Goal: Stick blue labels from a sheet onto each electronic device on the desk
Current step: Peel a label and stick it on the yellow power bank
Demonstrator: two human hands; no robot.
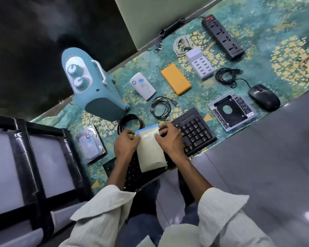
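Observation:
I hold the label sheet [151,148], pale backing with a blue strip along its top edge, above a black keyboard [137,173]. My left hand [126,145] pinches its upper left corner, where the blue strip is. My right hand [169,139] grips its right edge. A blue label sits on the hard drive [90,144] and another on the white power bank [142,88]. No label shows on the teal heater [95,86], orange case [176,79], USB charging hub [200,63], power strip [222,37], mouse [263,97], drive caddy [232,111] or black numeric keypad [194,131].
Coiled black cables lie at the centre [161,107], beside the heater [130,123] and by the mouse [225,76]. A white cable [181,44] rests by the hub. The desk has a green floral cover [284,56]. A black-framed chair [34,166] stands at left.

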